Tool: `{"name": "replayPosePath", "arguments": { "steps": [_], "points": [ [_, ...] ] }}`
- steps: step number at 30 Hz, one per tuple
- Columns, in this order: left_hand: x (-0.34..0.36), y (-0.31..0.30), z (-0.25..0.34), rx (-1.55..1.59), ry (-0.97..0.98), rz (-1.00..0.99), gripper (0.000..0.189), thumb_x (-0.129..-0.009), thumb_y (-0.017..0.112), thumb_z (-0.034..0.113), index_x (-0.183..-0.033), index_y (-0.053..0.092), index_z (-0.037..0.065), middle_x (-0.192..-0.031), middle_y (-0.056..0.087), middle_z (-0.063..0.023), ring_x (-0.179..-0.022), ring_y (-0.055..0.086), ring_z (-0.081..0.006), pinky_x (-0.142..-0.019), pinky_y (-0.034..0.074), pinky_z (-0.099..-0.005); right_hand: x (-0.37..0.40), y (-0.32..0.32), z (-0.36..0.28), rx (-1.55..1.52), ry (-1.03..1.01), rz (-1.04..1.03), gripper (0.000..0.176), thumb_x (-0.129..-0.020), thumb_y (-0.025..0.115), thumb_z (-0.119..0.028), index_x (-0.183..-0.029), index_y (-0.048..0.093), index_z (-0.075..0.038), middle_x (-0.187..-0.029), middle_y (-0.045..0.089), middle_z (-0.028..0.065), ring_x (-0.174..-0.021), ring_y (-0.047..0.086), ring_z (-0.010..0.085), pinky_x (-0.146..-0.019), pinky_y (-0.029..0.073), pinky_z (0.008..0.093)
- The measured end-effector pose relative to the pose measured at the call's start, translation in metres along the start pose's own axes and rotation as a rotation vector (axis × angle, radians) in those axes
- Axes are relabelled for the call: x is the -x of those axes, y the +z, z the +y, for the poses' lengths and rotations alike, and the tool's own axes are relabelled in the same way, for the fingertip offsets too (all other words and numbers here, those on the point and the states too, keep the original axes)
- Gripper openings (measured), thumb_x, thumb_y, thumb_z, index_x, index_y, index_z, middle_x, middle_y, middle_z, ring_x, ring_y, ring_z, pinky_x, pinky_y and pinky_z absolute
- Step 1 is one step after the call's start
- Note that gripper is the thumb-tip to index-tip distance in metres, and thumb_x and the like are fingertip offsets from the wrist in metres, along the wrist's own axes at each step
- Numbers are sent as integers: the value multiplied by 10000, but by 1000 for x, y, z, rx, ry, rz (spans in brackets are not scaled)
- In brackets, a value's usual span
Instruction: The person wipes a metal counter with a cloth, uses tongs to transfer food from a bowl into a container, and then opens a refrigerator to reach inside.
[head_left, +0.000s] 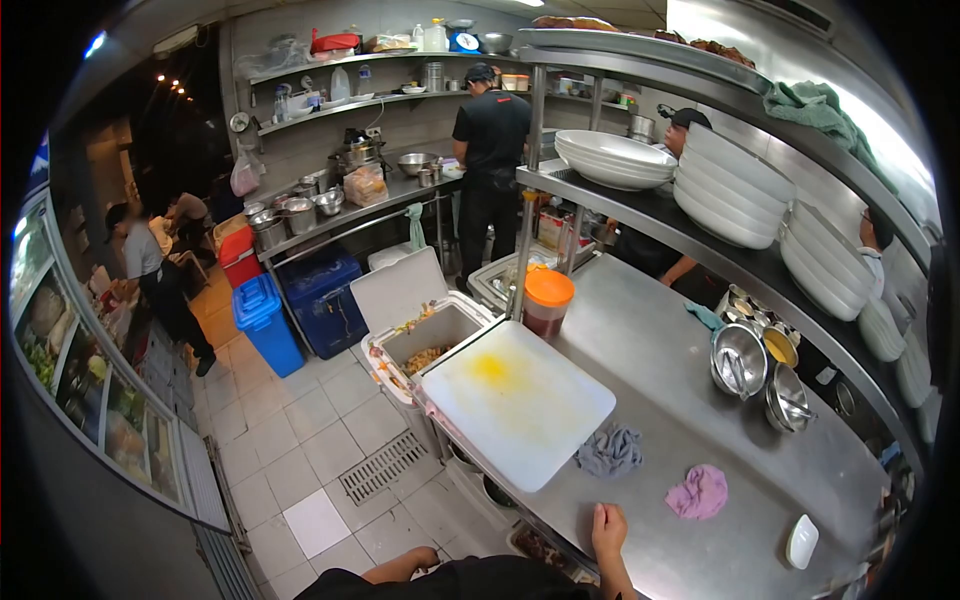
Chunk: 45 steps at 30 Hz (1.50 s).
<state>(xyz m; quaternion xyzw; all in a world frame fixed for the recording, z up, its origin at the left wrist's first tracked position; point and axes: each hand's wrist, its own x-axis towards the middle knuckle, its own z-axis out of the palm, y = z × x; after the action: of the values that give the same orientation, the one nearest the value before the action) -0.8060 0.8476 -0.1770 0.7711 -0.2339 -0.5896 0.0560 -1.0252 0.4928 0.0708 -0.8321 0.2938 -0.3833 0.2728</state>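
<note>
My right hand (608, 528) is curled into a loose fist above the front edge of the steel table (650, 330), and no object shows in it. Close to it lie a crumpled grey cloth (609, 452) and a pink cloth (697, 492). A white cutting board (515, 400) with a yellow stain sits at the table's left end, touched by neither hand. Low by my body, my left hand (418, 560) has its fingers curled in, with nothing visible in it. A small white dish (801, 541) rests at the right.
Past the board stand an open white bin (440, 335) with food scraps and an orange-lidded tub (547, 300). Steel bowls (740, 358) sit at the right, under a shelf with stacked white plates (615, 160). A person (490, 150) works at the back counter; others are farther off.
</note>
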Motion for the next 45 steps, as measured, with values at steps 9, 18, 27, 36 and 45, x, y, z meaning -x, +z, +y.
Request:
{"name": "replayPosePath", "arguments": {
  "steps": [9, 18, 27, 36, 45],
  "points": [
    [6, -7, -2, -175, 120, 47, 395, -770, 562, 365, -942, 675, 28, -855, 668, -157, -738, 657, -248, -618, 516, -388, 7, 1, 14, -111, 233, -33, 267, -890, 539, -248, -789, 604, -9, -669, 561, 85, -587, 544, 188, -569, 428, 314],
    [-51, -28, -4, -362, 291, 79, 447, -739, 603, 448, -942, 693, 60, -923, 663, -190, -901, 644, -293, -805, 489, -375, 41, -22, -6, -258, 513, 29, 251, -900, 535, -248, -876, 601, -7, -723, 552, 52, -593, 542, 112, -578, 436, 260],
    [-57, -65, 66, -608, 339, -255, 238, -861, 495, 236, -892, 616, 34, -839, 636, -152, -714, 667, -279, -490, 514, -410, 99, -56, -49, -131, 677, 93, 267, -888, 547, -261, -885, 614, -2, -754, 590, 117, -692, 582, 227, -649, 459, 324],
    [-77, -24, 61, -279, 182, -276, 262, -819, 486, 238, -815, 583, -6, -726, 625, -131, -589, 634, -229, -425, 482, -370, 187, -93, -43, -132, 982, 199, 296, -926, 496, -292, -845, 596, -26, -701, 619, 35, -576, 531, 96, -554, 440, 255],
    [-12, 38, 88, -494, 164, -387, 419, -838, 519, 424, -1060, 618, 83, -991, 629, -96, -813, 627, -268, -549, 529, -414, 245, -150, -9, -271, 950, 224, 172, -847, 520, -54, -1008, 564, -12, -795, 609, 47, -656, 554, 109, -608, 471, 256]
  ]
}}
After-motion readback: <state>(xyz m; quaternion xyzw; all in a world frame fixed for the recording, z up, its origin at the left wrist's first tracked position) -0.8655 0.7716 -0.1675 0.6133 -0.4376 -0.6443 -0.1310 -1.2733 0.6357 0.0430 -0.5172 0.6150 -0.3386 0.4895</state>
